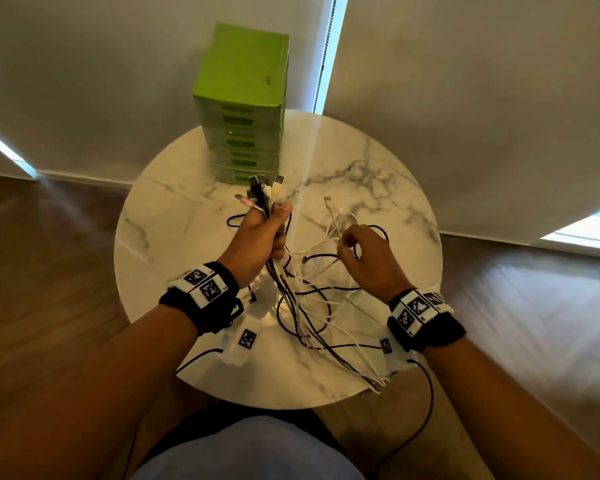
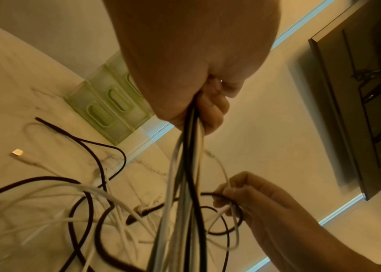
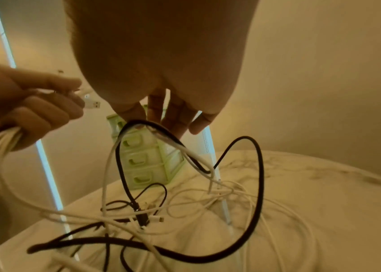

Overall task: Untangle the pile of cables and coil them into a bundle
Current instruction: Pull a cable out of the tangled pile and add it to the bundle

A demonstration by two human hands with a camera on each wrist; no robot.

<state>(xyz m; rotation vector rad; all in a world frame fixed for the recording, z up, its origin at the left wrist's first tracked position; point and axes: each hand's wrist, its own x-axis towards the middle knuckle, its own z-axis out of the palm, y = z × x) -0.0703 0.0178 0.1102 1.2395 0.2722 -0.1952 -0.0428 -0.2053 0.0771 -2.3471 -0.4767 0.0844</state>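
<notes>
My left hand (image 1: 269, 230) grips a bunch of black and white cables (image 2: 184, 165) in a fist above the round marble table (image 1: 174, 216). Their plug ends (image 1: 262, 190) stick up out of the fist. The strands hang down into a loose tangle of cables (image 1: 312, 313) on the tabletop. To the right, my right hand (image 1: 355, 247) pinches a thin white cable (image 1: 333, 216) and a black loop (image 3: 135, 123) lifted from the tangle. The tangle (image 3: 184, 211) also spreads under the right hand. In the left wrist view the right hand (image 2: 233, 195) shows, holding those strands.
A green set of small drawers (image 1: 245, 109) stands at the table's far edge, just behind the left hand. A white USB plug (image 2: 17, 152) lies on the marble to the left. Cables trail off the near table edge (image 1: 378, 382). Wooden floor surrounds the table.
</notes>
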